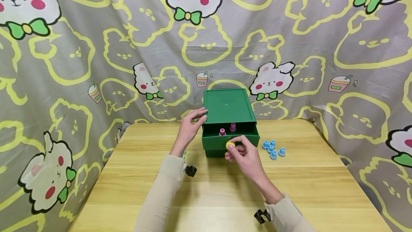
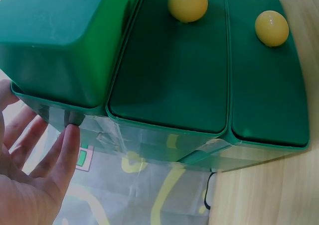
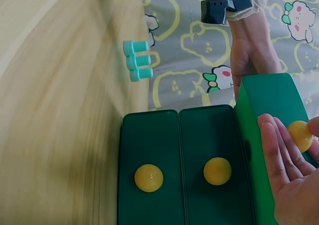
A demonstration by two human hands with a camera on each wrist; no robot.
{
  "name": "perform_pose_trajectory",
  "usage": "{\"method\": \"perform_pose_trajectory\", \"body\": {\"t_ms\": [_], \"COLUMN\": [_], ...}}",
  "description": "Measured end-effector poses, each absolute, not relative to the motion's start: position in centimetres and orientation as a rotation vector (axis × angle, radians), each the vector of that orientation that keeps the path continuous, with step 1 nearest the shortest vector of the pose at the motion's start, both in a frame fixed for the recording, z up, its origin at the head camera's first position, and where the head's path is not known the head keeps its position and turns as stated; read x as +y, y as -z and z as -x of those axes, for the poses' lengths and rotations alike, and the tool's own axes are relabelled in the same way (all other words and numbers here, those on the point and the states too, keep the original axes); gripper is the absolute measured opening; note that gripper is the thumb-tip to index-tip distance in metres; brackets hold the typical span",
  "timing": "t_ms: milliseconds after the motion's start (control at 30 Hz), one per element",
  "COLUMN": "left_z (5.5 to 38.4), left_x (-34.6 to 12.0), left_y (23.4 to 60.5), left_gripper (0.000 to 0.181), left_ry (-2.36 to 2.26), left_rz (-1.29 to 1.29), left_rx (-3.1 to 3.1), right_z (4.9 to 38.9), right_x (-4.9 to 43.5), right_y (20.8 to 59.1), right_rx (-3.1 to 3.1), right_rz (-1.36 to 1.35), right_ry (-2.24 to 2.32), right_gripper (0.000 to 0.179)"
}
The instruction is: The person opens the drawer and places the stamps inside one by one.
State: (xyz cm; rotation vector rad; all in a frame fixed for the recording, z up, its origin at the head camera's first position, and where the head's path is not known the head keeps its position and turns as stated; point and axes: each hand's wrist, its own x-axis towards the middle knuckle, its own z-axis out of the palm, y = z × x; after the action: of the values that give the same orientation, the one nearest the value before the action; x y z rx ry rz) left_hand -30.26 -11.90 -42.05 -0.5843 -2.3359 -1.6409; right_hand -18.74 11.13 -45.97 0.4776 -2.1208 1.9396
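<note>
A green cabinet of drawers (image 1: 226, 106) stands on the table, its top drawer (image 1: 211, 143) pulled out. Two magenta cup-like pieces (image 1: 233, 127) show inside that drawer. My right hand (image 1: 247, 157) pinches the drawer's round yellow knob (image 1: 230, 145) between thumb and finger. On the cabinet's left side rests my left hand (image 1: 189, 129), fingers extended along the wall and near the top edge. Two lower drawers, each with a yellow knob (image 3: 149, 178), are closed in the right wrist view.
Several light blue pieces (image 1: 271, 149) lie on the wooden table (image 1: 219, 196) to the cabinet's right. Mint-green pieces (image 3: 138, 60) stand on its left, mostly hidden by my left wrist in the head view. A patterned curtain (image 1: 206, 42) hangs behind the table.
</note>
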Motion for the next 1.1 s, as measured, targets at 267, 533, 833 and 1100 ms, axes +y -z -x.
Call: {"method": "perform_pose_trajectory", "body": {"t_ms": [267,533,833,1100], "left_z": [30.4,30.4,30.4,30.5], "left_x": [-11.9,-11.9,-11.8,-11.8], "left_y": [42.1,42.1,42.2,42.3], "left_gripper": [0.034,0.034,0.036,0.033], "left_ry": [1.641,1.633,1.673,1.657], "left_rz": [0.600,0.600,0.611,0.600], "left_rx": [-2.329,-2.333,-2.330,-2.318], "right_z": [19.7,20.6,21.1,21.8], "right_x": [11.1,11.0,11.0,11.1], "right_y": [45.8,45.8,45.8,45.9], "right_rx": [-2.116,-2.119,-2.109,-2.127], "right_rz": [-0.478,-0.460,-0.448,-0.433], "right_ry": [-1.946,-1.937,-1.934,-1.923], "right_gripper": [0.019,0.020,0.021,0.022]}}
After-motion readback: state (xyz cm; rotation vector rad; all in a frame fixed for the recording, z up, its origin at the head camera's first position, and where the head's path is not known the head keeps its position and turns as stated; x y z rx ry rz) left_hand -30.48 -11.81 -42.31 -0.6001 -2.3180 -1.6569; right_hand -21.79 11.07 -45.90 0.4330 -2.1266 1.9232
